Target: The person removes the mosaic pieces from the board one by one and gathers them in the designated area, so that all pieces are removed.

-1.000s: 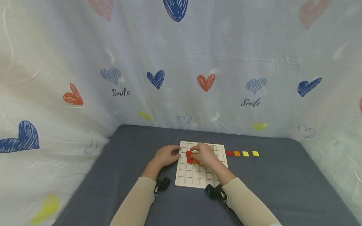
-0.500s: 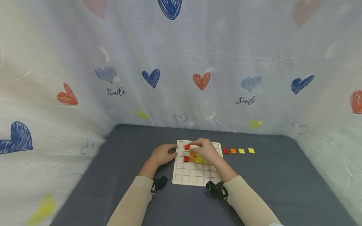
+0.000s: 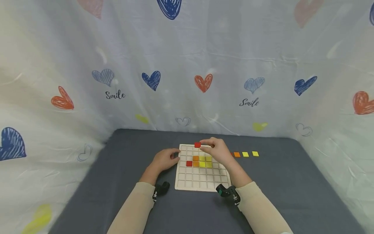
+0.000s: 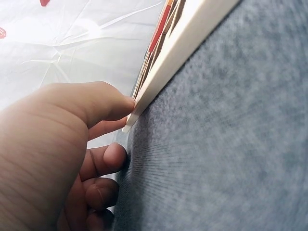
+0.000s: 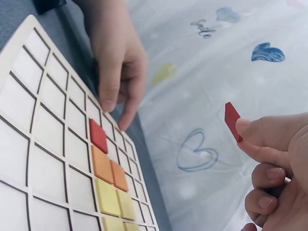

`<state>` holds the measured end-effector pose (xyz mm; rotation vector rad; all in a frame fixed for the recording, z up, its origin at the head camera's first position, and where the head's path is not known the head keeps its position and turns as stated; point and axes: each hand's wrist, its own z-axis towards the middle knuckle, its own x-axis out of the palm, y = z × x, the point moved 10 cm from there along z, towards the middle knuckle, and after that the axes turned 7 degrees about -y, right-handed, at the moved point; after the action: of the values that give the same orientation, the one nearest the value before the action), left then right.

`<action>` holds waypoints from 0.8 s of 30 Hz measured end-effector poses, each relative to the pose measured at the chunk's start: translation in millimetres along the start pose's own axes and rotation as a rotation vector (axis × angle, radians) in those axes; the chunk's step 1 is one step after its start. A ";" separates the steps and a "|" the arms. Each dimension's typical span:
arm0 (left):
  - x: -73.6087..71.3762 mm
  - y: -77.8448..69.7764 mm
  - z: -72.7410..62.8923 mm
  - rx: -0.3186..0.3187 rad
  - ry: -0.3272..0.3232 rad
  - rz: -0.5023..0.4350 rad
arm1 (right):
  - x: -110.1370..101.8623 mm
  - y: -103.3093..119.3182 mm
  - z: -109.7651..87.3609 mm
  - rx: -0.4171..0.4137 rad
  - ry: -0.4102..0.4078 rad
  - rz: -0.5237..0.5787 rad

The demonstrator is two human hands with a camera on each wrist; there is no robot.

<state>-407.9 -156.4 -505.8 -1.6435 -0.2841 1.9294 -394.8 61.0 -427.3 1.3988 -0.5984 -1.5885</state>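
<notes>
My right hand (image 3: 217,150) pinches a small red square tile (image 5: 231,121) between thumb and index finger. In the head view it is raised over the far edge of a pale wooden grid board (image 3: 198,185). Thumb and index finger of my left hand (image 3: 163,160) touch the board's left edge, as the left wrist view shows; the other fingers are bent. On the board a red tile (image 3: 189,163) sits in one cell. To its right are two orange tiles (image 3: 195,161), one behind the other, then several yellow tiles (image 3: 205,161).
Right of the board, in a row on the dark grey cloth (image 3: 277,182), lie an orange tile (image 3: 237,154), two yellow tiles (image 3: 250,154) and a red tile mostly hidden by my right hand. A heart-printed curtain (image 3: 228,110) hangs behind and beside the table.
My right hand has lifted a red tile off the board and carried it toward the far edge, uncovering the orange and yellow tiles. The left hand stays at the board's edge.
</notes>
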 end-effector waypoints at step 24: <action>-1.1 1.5 1.1 -0.014 -0.001 0.004 | -85.2 -18.9 -15.8 0.035 -0.109 -0.128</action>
<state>-409.3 -158.0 -505.5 -1.6525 -0.2955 1.9354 -390.2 146.3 -403.3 1.4070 -0.6140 -1.7731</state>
